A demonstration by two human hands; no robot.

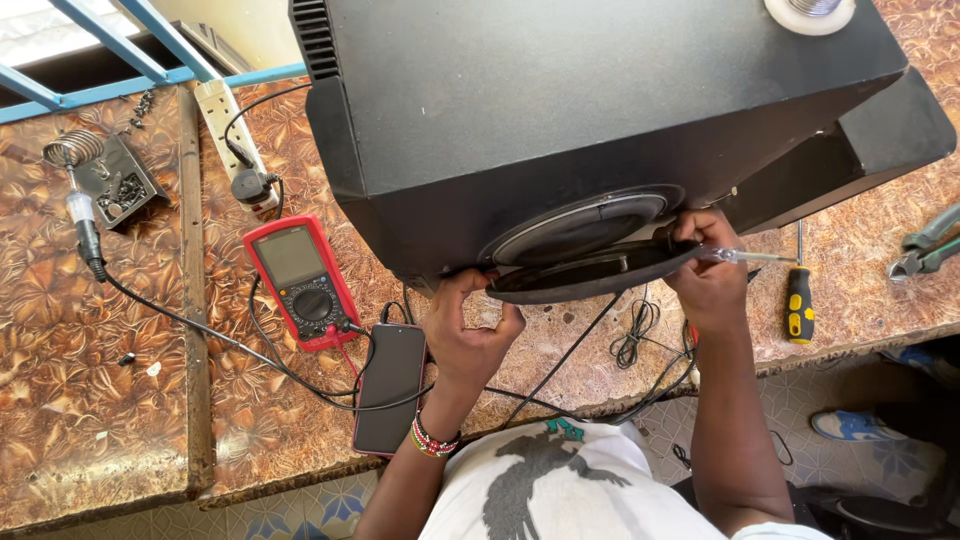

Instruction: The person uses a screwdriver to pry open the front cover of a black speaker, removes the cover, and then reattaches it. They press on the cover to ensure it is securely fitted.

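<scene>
The left hand (468, 330) fingers grasp the rim of the round speaker driver (592, 272) tilted out of the black speaker cabinet (560, 110) on the bench (100, 400), while the right hand (708, 280) fingers clench a clear-handled screwdriver (745, 257) against the driver's edge.

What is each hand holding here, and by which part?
The left hand grips the left rim of the round speaker driver. The right hand holds its right rim plus a clear-handled screwdriver by the handle.
</scene>
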